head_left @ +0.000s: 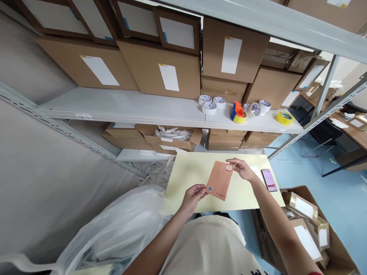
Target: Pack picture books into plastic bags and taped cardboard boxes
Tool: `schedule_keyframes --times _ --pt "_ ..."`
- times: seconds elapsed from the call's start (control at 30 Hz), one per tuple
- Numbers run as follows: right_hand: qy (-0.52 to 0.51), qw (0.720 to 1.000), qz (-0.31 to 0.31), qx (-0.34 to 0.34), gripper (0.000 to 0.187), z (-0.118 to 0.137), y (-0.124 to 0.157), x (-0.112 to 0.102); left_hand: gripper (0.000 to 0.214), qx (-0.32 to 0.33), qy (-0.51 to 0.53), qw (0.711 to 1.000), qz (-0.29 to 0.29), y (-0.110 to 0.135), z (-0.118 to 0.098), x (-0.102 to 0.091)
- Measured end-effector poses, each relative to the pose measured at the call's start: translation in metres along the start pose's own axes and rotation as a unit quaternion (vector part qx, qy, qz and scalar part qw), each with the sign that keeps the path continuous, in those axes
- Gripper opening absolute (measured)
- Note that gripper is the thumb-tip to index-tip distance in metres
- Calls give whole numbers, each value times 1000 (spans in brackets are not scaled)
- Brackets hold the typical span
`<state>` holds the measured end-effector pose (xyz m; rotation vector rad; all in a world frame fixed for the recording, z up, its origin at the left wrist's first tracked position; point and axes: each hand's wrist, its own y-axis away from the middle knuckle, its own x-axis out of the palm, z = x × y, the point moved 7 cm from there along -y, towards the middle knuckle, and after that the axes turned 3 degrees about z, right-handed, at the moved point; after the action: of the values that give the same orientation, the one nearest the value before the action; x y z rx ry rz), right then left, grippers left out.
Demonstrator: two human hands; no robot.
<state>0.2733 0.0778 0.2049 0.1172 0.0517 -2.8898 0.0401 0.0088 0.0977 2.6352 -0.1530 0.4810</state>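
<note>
Above the pale yellow tabletop [186, 172] I hold a thin salmon-coloured book [219, 181] in both hands, tilted. Its upward face carries a barcode near the lower left corner and a red-bordered label at the upper right. My left hand [193, 198] pinches the lower left corner between thumb and fingers. At the opposite upper right corner, my right hand [242, 169] is closed on the edge. A phone [269, 180] with a lit pinkish screen lies right of my right forearm, beside a partly covered white paper [257, 172].
A metal shelf [160, 107] behind the table bears cardboard boxes [169, 72], white tape rolls [209, 107], a tape dispenser [238, 112] and yellow tape [284, 117]. Clear plastic [123, 225] bulges at left. An open carton [338, 236] of small boxes stands at lower right.
</note>
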Motion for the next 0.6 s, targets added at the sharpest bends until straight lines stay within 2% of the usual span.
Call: schedule_keyframes --times 0.13,0.23,0.4,0.53,0.6 --pt "107 992 34 -57 20 19 -14 -8 48 4 -43 999 0 -3 -1 16" --pt "116 988 59 -79 20 26 -20 -10 46 30 -77 997 -3 -4 -5 28" --pt "87 992 93 -15 28 14 -27 -15 49 97 -132 986 -22 -1 -24 37" --pt "74 993 92 10 30 1 -26 -19 38 182 -251 950 17 2 -46 59" --pt "63 994 83 14 29 -3 -24 -20 29 212 -291 933 13 2 -49 70"
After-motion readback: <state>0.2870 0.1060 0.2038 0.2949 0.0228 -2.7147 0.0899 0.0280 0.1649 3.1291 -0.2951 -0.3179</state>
